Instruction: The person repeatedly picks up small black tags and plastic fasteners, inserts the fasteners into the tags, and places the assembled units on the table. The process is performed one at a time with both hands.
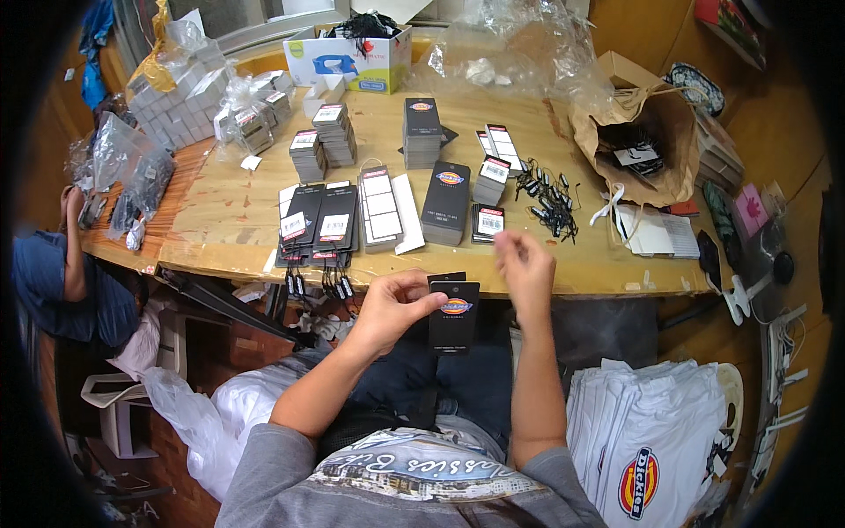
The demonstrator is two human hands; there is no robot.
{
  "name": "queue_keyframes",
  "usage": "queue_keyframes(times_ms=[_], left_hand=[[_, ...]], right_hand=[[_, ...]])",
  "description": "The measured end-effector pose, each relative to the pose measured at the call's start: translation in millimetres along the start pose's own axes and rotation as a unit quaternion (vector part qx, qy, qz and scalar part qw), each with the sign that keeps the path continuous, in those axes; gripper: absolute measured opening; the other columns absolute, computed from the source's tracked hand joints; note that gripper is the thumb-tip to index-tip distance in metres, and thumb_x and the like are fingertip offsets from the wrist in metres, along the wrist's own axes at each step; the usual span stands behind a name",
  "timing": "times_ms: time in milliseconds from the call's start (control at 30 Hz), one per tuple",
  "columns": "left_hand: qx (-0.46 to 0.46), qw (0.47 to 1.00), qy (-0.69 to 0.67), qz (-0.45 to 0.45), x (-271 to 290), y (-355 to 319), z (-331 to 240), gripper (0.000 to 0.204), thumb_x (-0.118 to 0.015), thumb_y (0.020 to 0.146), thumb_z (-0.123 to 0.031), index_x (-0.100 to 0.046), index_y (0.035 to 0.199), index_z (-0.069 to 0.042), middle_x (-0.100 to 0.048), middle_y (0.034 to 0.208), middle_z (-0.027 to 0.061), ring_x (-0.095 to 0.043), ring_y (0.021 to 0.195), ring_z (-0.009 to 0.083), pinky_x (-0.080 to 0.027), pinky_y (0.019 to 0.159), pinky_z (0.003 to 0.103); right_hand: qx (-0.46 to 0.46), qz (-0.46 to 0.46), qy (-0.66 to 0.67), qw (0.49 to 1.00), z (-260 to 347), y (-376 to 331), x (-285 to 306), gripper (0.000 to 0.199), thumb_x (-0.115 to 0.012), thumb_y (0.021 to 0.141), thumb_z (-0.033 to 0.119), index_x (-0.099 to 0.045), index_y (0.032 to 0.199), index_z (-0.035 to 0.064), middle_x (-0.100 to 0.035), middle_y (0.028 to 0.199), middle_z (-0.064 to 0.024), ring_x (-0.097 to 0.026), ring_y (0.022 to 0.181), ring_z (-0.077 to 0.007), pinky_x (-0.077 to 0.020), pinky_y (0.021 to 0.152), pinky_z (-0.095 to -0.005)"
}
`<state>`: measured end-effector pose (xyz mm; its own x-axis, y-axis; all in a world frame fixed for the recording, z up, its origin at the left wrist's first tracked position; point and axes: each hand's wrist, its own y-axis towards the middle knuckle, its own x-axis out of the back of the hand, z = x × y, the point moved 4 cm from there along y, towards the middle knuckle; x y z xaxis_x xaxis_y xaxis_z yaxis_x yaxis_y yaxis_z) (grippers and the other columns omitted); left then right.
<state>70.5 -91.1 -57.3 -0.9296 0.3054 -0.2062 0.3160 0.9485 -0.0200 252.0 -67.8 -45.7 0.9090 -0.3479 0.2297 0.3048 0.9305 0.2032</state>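
The left hand (392, 308) pinched 1 black tag (454, 319) over the lap below the table (220, 211) edge, while the right hand (525, 264), fingers curled together, hovered just beside it, seemingly empty.

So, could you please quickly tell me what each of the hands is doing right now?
Left hand: closed on a black hang tag, pinched at its top.
Right hand: fingers pinched together above the tag; whether it holds anything cannot be told.

Single head-worn fisheye view, looking steeply down from above the seated person's lap toward the near edge of the light wooden table (220, 220); close range, far edge bowed near the frame's top.
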Motion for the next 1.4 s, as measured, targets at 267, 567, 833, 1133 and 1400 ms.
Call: queue_keyframes(times_ms=[267, 567, 833, 1133, 1400], left_hand=[[0.006, 0.999, -0.034, 0.002, -1.4, -4.7, 5.7, 0.016, -0.062, 0.071, 0.001, -0.058, 0.087, 0.003, -0.056, 0.072, -0.0007, -0.049, 0.065, 0.0031, -0.039, 0.060, 0.016], [-0.063, 0.993, -0.040, -0.096, 2.3, -2.9, 11.9, 0.015, -0.061, 0.072, 0.001, -0.057, 0.087, 0.004, -0.057, 0.072, 0.0010, -0.050, 0.064, 0.0031, -0.040, 0.058, 0.016], [-0.063, 0.995, -0.004, -0.074, -16.7, -8.4, 21.9, 0.010, -0.063, 0.072, -0.002, -0.057, 0.080, 0.001, -0.049, 0.063, -0.0044, -0.041, 0.055, 0.0000, -0.033, 0.048, 0.014], [-0.056, 0.996, -0.002, -0.073, -16.9, -5.8, 23.3, 0.012, -0.065, 0.071, -0.004, -0.053, 0.069, -0.002, -0.039, 0.058, -0.0076, -0.031, 0.051, -0.0002, -0.025, 0.045, 0.016], [-0.017, 0.999, -0.037, -0.030, -15.3, -11.1, 18.3, 0.009, -0.063, 0.072, -0.005, -0.057, 0.078, 0.000, -0.047, 0.062, -0.0054, -0.037, 0.056, 0.0005, -0.029, 0.050, 0.015]], right_hand=[[0.033, -0.008, -0.310, 0.950, 1.3, 56.7, -4.2, 0.040, -0.073, 0.056, 0.028, -0.057, 0.078, -0.0023, -0.056, 0.082, -0.0132, -0.054, 0.076, -0.0272, -0.0416, 0.065, -0.0356], [-0.023, 0.106, 0.204, 0.973, 11.4, 22.4, 15.8, 0.009, -0.063, 0.071, 0.003, -0.055, 0.074, -0.0003, -0.056, 0.065, -0.0018, -0.048, 0.052, -0.0041, -0.0370, 0.046, -0.0156], [0.047, 0.129, 0.081, 0.987, 4.3, -31.7, -4.3, 0.011, -0.067, 0.067, 0.004, -0.057, 0.069, 0.0004, -0.052, 0.061, 0.0027, -0.042, 0.053, -0.0019, -0.0349, 0.048, -0.0168], [0.220, 0.004, -0.432, 0.874, 8.3, 106.0, 47.3, 0.006, -0.062, 0.066, 0.010, -0.063, 0.072, 0.0096, -0.054, 0.085, -0.0101, -0.048, 0.085, -0.0252, -0.0389, 0.075, -0.0337], [0.129, 0.000, -0.056, 0.990, 10.6, 156.8, 70.6, 0.009, -0.058, 0.073, 0.011, -0.058, 0.075, 0.0020, -0.059, 0.069, -0.0049, -0.054, 0.061, -0.0140, -0.0423, 0.060, -0.0240]])
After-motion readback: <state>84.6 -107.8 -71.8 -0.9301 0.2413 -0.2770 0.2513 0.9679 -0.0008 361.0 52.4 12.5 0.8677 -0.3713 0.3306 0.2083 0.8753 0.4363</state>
